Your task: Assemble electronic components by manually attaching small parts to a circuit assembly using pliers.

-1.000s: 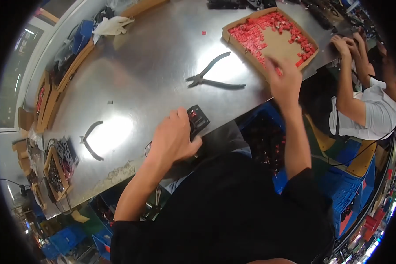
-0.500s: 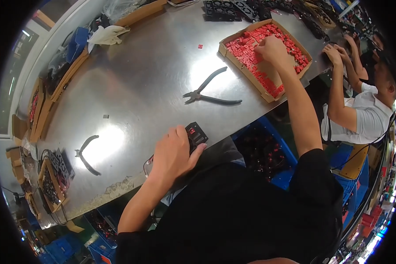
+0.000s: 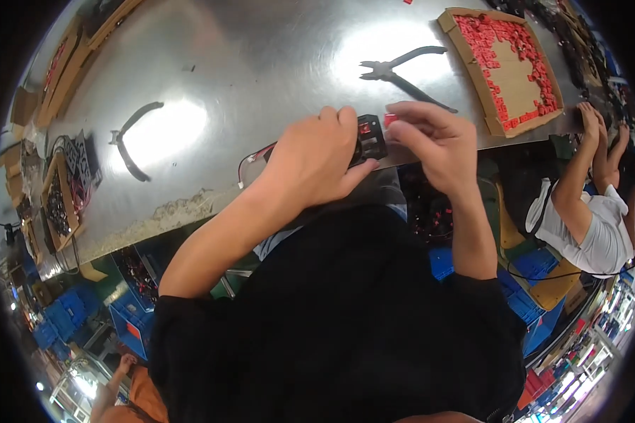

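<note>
At the near edge of the metal table, my left hand (image 3: 307, 158) is wrapped over a black plastic housing (image 3: 375, 146), whose right end sticks out past my fingers and shows a red insert. A thin cable (image 3: 242, 168) with a white plug trails out on the left of that hand. Just off the housing's right end, my right hand (image 3: 446, 149) pinches a small red plastic piece (image 3: 390, 120) between thumb and fingers. Black-handled cutting pliers (image 3: 379, 70) lie spread a little beyond my hands. To the right is a shallow cardboard box (image 3: 474, 77) of red pieces, its brown bottom partly bare.
A second pair of pliers (image 3: 124, 134) lies at the left of the table. Cardboard boxes and black grilles (image 3: 81, 158) line the left end. A blue crate (image 3: 441, 262) stands below the table edge. A co-worker in a white shirt (image 3: 603, 236) sits at the right.
My right hand has come back from the box to beside the housing, now with a red piece. The view has shifted, so the table sits higher in it. My left hand keeps the housing.
</note>
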Demonstrator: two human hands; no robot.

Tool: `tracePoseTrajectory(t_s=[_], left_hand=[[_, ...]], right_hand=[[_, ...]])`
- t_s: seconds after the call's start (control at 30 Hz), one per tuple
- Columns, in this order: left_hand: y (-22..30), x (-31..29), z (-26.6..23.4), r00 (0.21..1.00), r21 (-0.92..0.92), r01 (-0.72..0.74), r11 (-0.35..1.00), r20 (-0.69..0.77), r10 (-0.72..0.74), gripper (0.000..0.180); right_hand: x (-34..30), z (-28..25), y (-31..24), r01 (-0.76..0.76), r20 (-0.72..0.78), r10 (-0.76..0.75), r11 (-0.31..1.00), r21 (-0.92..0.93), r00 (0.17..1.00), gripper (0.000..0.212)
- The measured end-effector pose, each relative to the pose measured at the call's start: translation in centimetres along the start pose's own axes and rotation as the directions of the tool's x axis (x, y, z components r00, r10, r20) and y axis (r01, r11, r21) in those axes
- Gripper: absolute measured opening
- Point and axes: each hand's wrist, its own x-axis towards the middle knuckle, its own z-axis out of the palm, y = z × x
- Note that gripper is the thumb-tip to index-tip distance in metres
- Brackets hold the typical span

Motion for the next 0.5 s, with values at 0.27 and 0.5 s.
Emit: tracePoseTrajectory(t_s=[0.27,0.5], left_hand=[[-0.2,-0.2,0.4,0.999,-0.012,-0.012,1.000,-0.045,0.012,0.055],[-0.1,-0.1,-0.1,0.999,-0.081,0.031,0.996,0.047,-0.028,0.055]], right_hand=[[0.8,1.0,1.8,0.322,0.185,-0.276,0.894,-0.310,0.943,0.021],[1.7,0.9,2.3,0.458,0.255,-0.391,0.833,-0.311,0.884,0.019]])
